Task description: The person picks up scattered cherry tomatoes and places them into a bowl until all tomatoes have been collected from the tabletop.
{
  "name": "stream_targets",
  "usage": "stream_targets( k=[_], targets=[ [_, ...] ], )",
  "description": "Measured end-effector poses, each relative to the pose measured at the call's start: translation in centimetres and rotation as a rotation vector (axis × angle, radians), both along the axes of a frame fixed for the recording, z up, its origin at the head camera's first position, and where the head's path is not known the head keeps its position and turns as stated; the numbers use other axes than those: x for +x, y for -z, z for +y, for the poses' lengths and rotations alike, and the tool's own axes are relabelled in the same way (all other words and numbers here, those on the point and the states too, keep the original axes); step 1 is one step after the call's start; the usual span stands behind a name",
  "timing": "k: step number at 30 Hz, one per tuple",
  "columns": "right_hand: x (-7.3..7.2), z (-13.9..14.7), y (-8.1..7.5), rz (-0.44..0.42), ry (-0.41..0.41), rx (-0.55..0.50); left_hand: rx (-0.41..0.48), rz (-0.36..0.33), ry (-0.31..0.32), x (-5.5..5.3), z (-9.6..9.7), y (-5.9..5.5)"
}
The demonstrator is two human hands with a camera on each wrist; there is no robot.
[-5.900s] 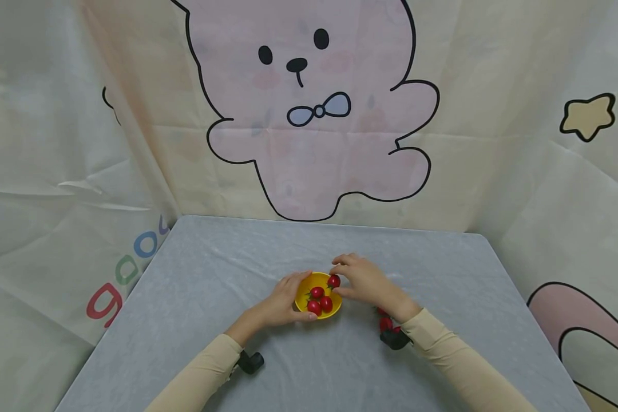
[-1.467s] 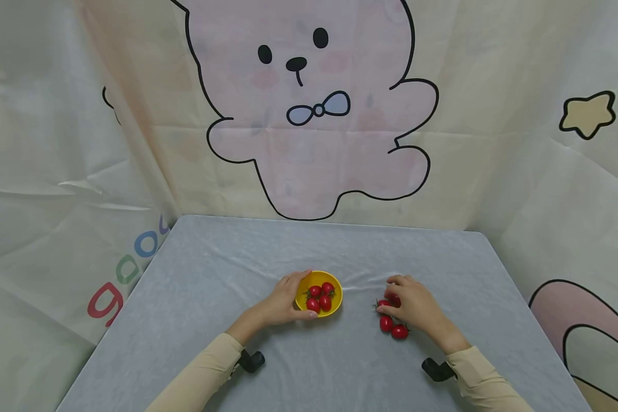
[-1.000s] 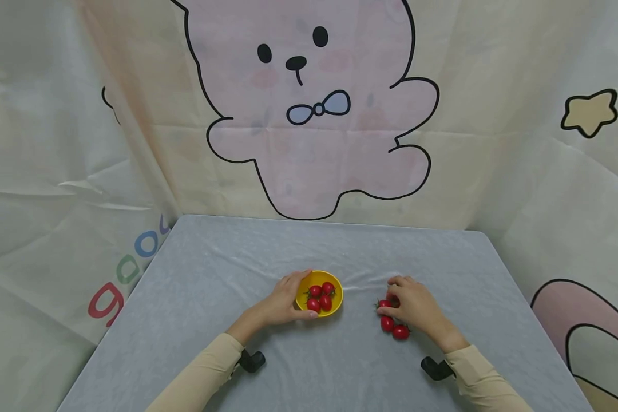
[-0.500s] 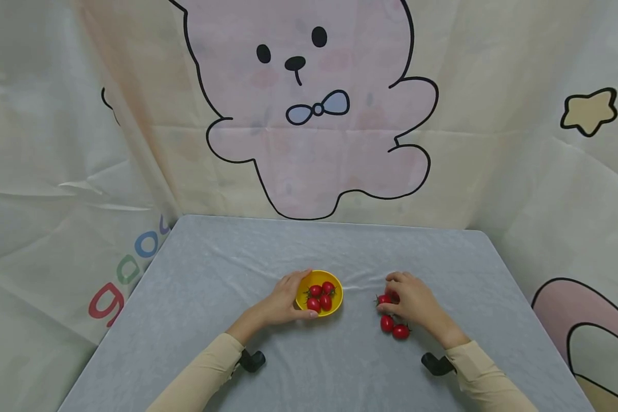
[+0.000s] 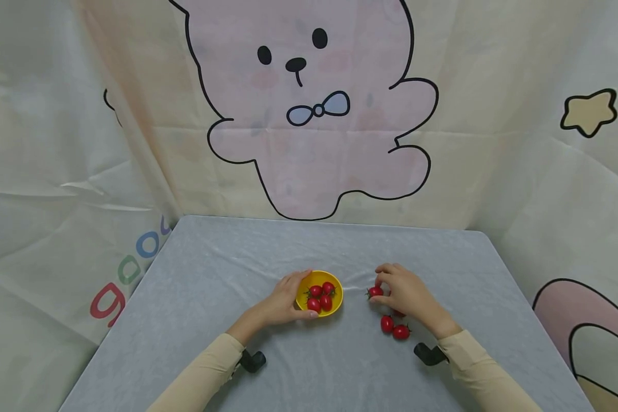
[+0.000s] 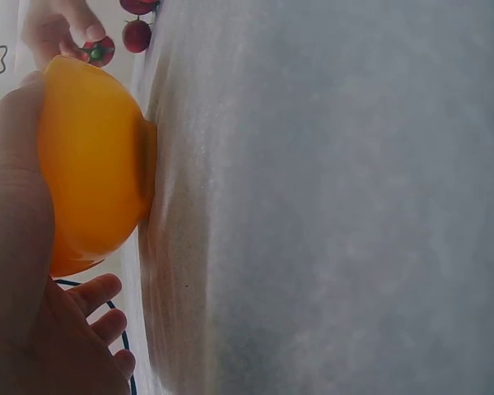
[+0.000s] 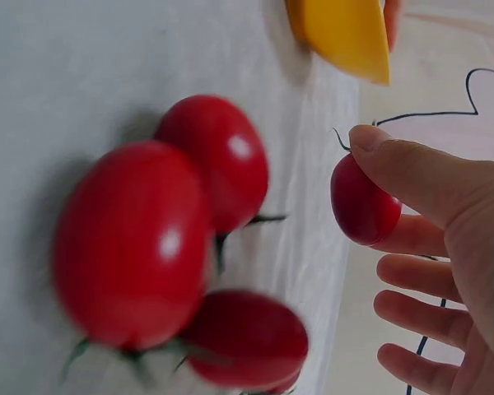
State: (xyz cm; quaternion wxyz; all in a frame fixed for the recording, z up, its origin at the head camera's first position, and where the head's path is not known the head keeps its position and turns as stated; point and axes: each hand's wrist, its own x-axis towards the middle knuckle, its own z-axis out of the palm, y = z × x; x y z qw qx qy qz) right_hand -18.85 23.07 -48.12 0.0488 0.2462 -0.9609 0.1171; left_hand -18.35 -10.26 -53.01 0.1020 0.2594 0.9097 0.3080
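Observation:
My left hand (image 5: 275,304) holds the side of a small yellow bowl (image 5: 315,278), thumb near its front rim and fingers around the back. Several red cherry tomatoes (image 5: 326,302) lie inside it. To the right, my right hand (image 5: 409,294) pinches one cherry tomato (image 7: 362,202) between thumb and index finger, lifted off the cloth, its other fingers spread loosely. Below that hand more cherry tomatoes (image 5: 387,324) with green stems rest close together on the cloth; one is mostly hidden by the hand in the head view. The left wrist view shows the bowl's outer wall (image 6: 95,164).
A grey-blue cloth (image 5: 309,366) covers the table. Behind it hangs a pale curtain (image 5: 175,171) printed with a pink bear, with further printed sheets at both sides. Dark wrist camera mounts (image 5: 252,361) sit under both forearms.
Earlier the right hand put a cherry tomato into the bowl and went back to the group. Now it has raised another tomato and moved slightly left toward the bowl. The left hand stays put.

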Motion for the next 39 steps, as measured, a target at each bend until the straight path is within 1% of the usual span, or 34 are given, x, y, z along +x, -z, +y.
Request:
stream_targets(
  k=[2,6,9,16,21,28,39],
  targets=[
    [-0.2,-0.6,-0.4,-0.016,-0.007,0.006,0.0,0.0,0.0,0.0,0.0,0.0],
    [-0.5,-1.6,-1.1,-0.017,-0.031,0.004,0.001,0.0,0.0,0.0,0.0,-0.1],
    [-0.7,-2.1,-1.4,0.001,-0.044,-0.008,0.002,0.0,0.001,0.1,0.0,-0.1],
    [-1.2,-3.2,-2.2,0.005,-0.045,-0.012,-0.002,0.005,0.004,0.1,0.1,-0.1],
    [-1.4,-4.4,-2.8,0.023,-0.083,-0.001,-0.002,0.012,0.005,0.0,0.2,-0.2],
    [-1.6,-6.1,-3.1,0.041,-0.158,0.001,-0.002,0.018,0.008,0.0,0.1,-0.2],
    [-1.6,-8.1,-3.1,0.063,-0.206,0.013,0.006,0.024,0.014,0.0,0.1,-0.1]
  ],
)
